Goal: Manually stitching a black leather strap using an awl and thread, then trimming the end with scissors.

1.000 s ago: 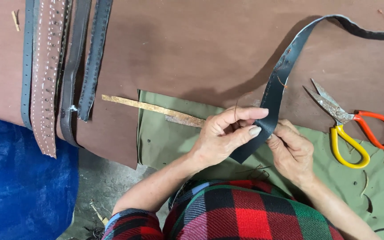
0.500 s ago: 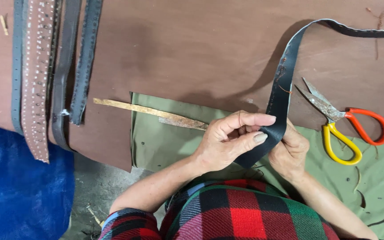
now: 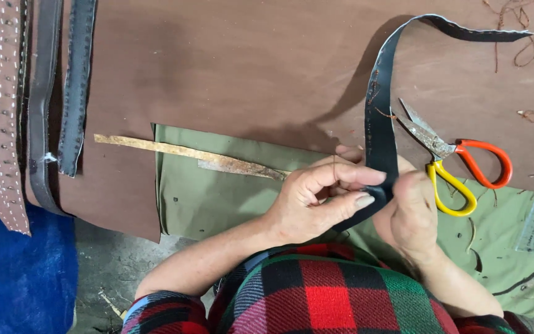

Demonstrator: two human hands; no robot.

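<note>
Head camera pictures are showing two bare hands close together over a work table. A dark strap (image 3: pixel 379 133) is being pinched between the thumb and fingers (image 3: pixel 356 201) of the left hand (image 3: pixel 316 201), right at its lower end. The same end is being gripped from the other side by the right hand (image 3: pixel 412 213), whose fingers are being curled tight around it. From the hands, the strap is being held up and away, and its far end is being bent over to the right above a big brown sheet (image 3: pixel 230 68).

Just beside the right hand, scissors (image 3: pixel 458 164) with one red handle and one yellow handle are being left lying shut, with the blades pointing up toward the strap. Under the hands, a green cloth (image 3: pixel 205 192) is being spread flat. A thin rusty strip (image 3: pixel 186 151) is being rested across the edge of the cloth and the brown sheet, near the left hand.

Well apart, at the far left, several long straps (image 3: pixel 38 93) are being hung over the table edge, one of them brown with pale stitches. Below them, a blue cover (image 3: pixel 13 272) is being seen. Red, green and black checked sleeves (image 3: pixel 316 297) are being worn on the arms.
</note>
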